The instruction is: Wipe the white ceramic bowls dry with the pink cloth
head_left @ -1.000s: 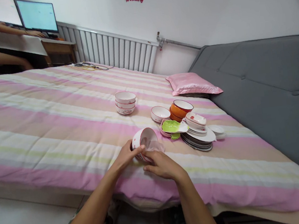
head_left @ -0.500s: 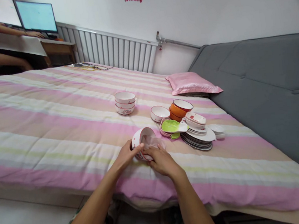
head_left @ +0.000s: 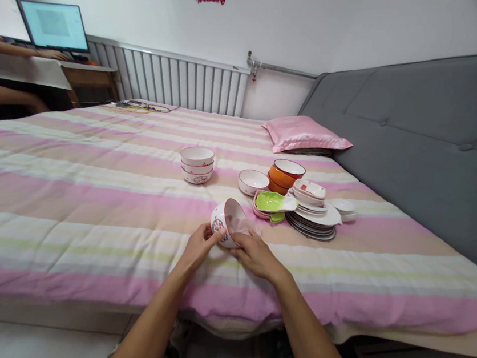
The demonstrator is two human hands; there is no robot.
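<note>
My left hand grips a white bowl with a red pattern, tilted on its side just above the striped bedspread. My right hand presses a thin pale pink cloth into the bowl's mouth, fingers closed on the cloth. Both hands are near the front edge of the bed.
A stack of three white bowls stands farther back. To the right lie a single white bowl, orange bowls, a green dish, a plate stack. A pink pillow, grey sofa. Another person sits at monitors, far left.
The bowl has been turned and lifted slightly forward in my hands; my right hand has moved up from below the bowl to press the cloth into its mouth.
</note>
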